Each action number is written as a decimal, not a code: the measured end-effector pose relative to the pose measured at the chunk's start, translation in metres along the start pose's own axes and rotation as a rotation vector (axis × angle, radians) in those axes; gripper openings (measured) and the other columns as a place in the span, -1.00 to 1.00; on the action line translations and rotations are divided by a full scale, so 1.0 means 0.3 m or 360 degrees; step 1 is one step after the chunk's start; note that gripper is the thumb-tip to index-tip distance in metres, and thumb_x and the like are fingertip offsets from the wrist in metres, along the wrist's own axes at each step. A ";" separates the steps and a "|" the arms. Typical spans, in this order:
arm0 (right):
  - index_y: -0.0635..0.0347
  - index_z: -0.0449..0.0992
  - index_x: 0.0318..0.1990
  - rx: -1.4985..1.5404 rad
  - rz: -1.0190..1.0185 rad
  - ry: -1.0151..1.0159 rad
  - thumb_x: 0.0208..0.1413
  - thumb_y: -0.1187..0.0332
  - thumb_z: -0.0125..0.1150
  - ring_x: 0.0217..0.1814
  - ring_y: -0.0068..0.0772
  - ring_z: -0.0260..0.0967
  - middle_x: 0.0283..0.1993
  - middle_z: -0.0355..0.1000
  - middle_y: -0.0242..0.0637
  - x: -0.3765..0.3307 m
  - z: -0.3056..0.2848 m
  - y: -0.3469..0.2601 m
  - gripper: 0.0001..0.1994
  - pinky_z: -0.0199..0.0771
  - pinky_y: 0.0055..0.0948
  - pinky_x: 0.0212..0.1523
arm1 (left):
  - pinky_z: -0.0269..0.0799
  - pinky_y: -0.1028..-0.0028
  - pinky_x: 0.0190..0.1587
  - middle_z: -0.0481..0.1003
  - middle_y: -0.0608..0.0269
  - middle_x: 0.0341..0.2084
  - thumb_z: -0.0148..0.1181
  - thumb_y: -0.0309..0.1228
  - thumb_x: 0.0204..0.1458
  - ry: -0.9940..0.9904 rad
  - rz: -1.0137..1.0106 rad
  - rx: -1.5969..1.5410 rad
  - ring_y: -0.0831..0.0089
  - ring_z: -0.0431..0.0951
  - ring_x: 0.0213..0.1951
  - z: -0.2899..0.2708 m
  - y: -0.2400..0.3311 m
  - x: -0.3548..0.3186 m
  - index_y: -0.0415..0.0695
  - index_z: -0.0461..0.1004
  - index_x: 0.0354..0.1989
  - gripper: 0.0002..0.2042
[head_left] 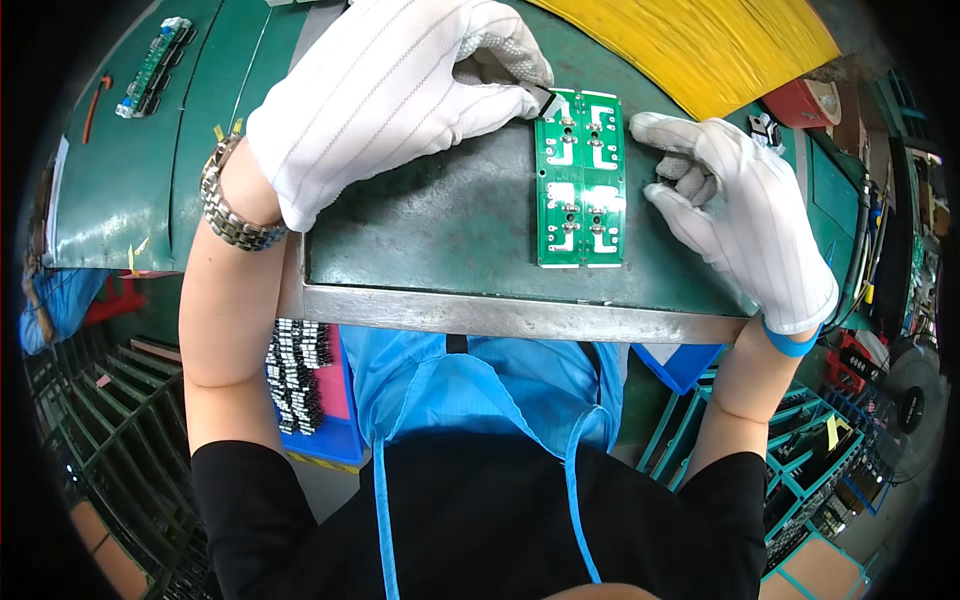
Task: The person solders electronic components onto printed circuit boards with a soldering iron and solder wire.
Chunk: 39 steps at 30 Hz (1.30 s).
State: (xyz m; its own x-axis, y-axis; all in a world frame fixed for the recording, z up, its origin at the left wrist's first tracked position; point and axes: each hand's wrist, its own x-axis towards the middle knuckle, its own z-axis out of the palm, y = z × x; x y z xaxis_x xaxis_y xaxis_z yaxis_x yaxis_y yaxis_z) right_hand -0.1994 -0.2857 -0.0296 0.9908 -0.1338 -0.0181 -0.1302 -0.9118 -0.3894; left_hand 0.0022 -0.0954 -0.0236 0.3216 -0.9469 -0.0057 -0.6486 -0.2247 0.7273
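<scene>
Side table [110, 225], green-topped, at far left. Upon it: narrow circuit assembly [150, 70], green with black and white parts, set slantwise; slim orange-red tool [93, 110], hook-ended, near the assembly. Yellow sheet [690, 45], broad, along the top edge, right of centre. Red rounded object [792, 103], kind unclear, just beside the sheet's right end. Blue bin [318, 445], lower left, with rows of black-and-white components [293, 385] and a pink lining [334, 390]. Second blue bin [690, 372], right of centre, partly hidden. Dark slotted racks [130, 425], lower left. Teal-framed rack [790, 532], lower right. Co-worker in blue [72, 302], far left, partly visible.
</scene>
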 end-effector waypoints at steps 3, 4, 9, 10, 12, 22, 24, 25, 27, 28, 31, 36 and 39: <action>0.15 0.61 -0.03 -0.0075 -0.0097 0.0233 0.04 0.54 0.29 -0.23 -0.22 0.51 -0.16 0.58 -0.22 0.008 -0.001 0.005 -0.70 0.50 -0.38 -0.13 | 0.56 0.54 -0.21 0.65 0.19 -0.29 0.35 -0.37 0.03 -0.0042 0.0023 0.0261 0.48 0.65 -0.31 0.009 -0.056 0.034 -0.17 0.62 -0.03 -0.68; 0.20 0.62 -0.08 -0.0070 -0.0143 0.0297 0.09 0.56 0.23 -0.20 -0.17 0.50 -0.12 0.59 -0.22 0.015 0.000 0.011 -0.77 0.49 -0.39 -0.12 | 0.56 0.54 -0.21 0.65 0.19 -0.29 0.35 -0.37 0.03 -0.0050 0.0023 0.0262 0.48 0.65 -0.31 0.009 -0.038 0.029 -0.17 0.62 -0.03 -0.68; 0.24 0.61 -0.04 -0.0312 -0.0326 0.0352 0.17 0.51 0.20 -0.20 -0.21 0.50 -0.12 0.59 -0.24 0.038 0.034 0.027 -0.78 0.48 -0.43 -0.12 | 0.54 0.46 -0.16 0.63 0.21 -0.23 0.34 -0.39 -0.01 -0.0027 0.0368 0.0350 0.39 0.62 -0.31 0.005 0.028 0.014 -0.15 0.57 0.03 -0.62; 0.25 0.61 -0.04 0.0018 -0.0066 0.0426 0.19 0.49 0.21 -0.20 -0.24 0.51 -0.11 0.59 -0.24 0.040 0.044 0.001 -0.79 0.48 -0.45 -0.12 | 0.54 0.46 -0.16 0.63 0.21 -0.23 0.34 -0.39 -0.01 -0.0031 0.0368 0.0349 0.39 0.62 -0.31 0.008 0.019 0.012 -0.15 0.57 0.03 -0.62; 0.25 0.59 -0.01 0.0369 0.0213 0.0553 0.23 0.46 0.20 -0.19 -0.33 0.52 -0.07 0.58 -0.21 0.037 0.063 -0.005 -0.79 0.47 -0.52 -0.10 | 0.53 0.45 -0.13 0.63 0.21 -0.24 0.33 -0.38 0.03 0.0021 0.0196 -0.0012 0.37 0.63 -0.26 0.017 -0.010 0.006 -0.14 0.59 -0.02 -0.68; 0.24 0.57 0.05 0.0067 0.0024 0.0202 0.13 0.55 0.15 0.00 -0.18 0.49 -0.02 0.57 -0.21 0.019 -0.032 0.055 -0.69 0.44 -0.33 0.08 | 0.52 0.42 -0.14 0.62 0.22 -0.26 0.29 -0.34 0.07 -0.0028 0.0572 0.0426 0.36 0.63 -0.25 0.017 -0.080 0.030 -0.11 0.62 -0.07 -0.74; 0.23 0.57 0.06 0.0005 -0.0194 0.0182 0.10 0.56 0.18 0.01 -0.17 0.49 -0.01 0.57 -0.21 0.025 -0.024 0.062 -0.66 0.44 -0.32 0.09 | 0.54 0.43 -0.15 0.63 0.23 -0.26 0.32 -0.32 0.05 -0.0133 0.0193 0.0278 0.38 0.65 -0.25 0.016 -0.072 0.024 -0.11 0.62 -0.08 -0.73; 0.21 0.57 0.07 -0.0058 -0.0410 0.0168 0.07 0.57 0.20 0.02 -0.17 0.48 0.00 0.57 -0.22 0.030 -0.018 0.068 -0.64 0.44 -0.31 0.09 | 0.54 0.43 -0.15 0.63 0.23 -0.26 0.32 -0.32 0.05 -0.0133 0.0191 0.0278 0.38 0.65 -0.25 0.019 -0.055 0.019 -0.11 0.62 -0.08 -0.73; 0.20 0.57 0.08 -0.0112 -0.0405 0.0157 0.05 0.58 0.24 0.02 -0.16 0.48 0.01 0.57 -0.23 0.022 -0.010 0.083 -0.61 0.44 -0.30 0.08 | 0.56 0.44 -0.16 0.64 0.23 -0.27 0.36 -0.33 0.02 0.0000 -0.0151 0.0061 0.41 0.66 -0.25 0.020 -0.006 0.010 -0.12 0.62 -0.07 -0.70; 0.21 0.57 0.08 -0.0129 -0.0294 0.0119 0.05 0.55 0.26 0.00 -0.18 0.48 0.00 0.57 -0.22 0.017 -0.023 0.084 -0.61 0.44 -0.33 0.07 | 0.56 0.44 -0.16 0.64 0.23 -0.27 0.36 -0.33 0.02 0.0001 -0.0146 0.0061 0.41 0.66 -0.25 0.007 0.004 0.014 -0.12 0.62 -0.07 -0.70; 0.23 0.57 0.08 -0.0048 -0.0001 0.0049 0.06 0.52 0.28 -0.04 -0.25 0.48 -0.01 0.57 -0.22 0.014 -0.045 0.059 -0.63 0.44 -0.40 0.03 | 0.57 0.45 -0.16 0.65 0.21 -0.29 0.39 -0.33 0.00 -0.0086 -0.0084 0.0108 0.37 0.67 -0.25 -0.004 -0.011 0.024 -0.13 0.63 -0.10 -0.71; 0.25 0.59 0.05 -0.0031 -0.0034 0.0327 0.18 0.51 0.23 -0.09 -0.37 0.49 -0.02 0.58 -0.22 0.005 -0.069 0.068 -0.71 0.43 -0.52 0.01 | 0.55 0.44 -0.18 0.65 0.20 -0.33 0.40 -0.31 0.00 0.0039 0.0365 0.0176 0.30 0.66 -0.27 0.017 -0.087 0.024 -0.14 0.67 -0.21 -0.77; 0.27 0.59 0.05 -0.0062 -0.0033 0.0368 0.18 0.53 0.20 -0.03 -0.36 0.50 -0.01 0.58 -0.22 -0.002 -0.067 0.084 -0.72 0.42 -0.51 0.04 | 0.53 0.43 -0.21 0.64 0.22 -0.36 0.40 -0.32 0.00 0.0012 0.0360 0.0278 0.29 0.65 -0.29 0.023 -0.080 0.034 -0.13 0.68 -0.21 -0.78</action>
State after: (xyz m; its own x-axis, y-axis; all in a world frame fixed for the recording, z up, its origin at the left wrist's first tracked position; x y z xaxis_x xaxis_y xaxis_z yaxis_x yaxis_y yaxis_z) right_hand -0.2040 -0.3162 -0.0209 0.9594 -0.1960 0.2030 -0.1155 -0.9291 -0.3514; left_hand 0.0163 -0.1011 -0.0459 0.1600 -0.9758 0.1492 -0.8131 -0.0445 0.5804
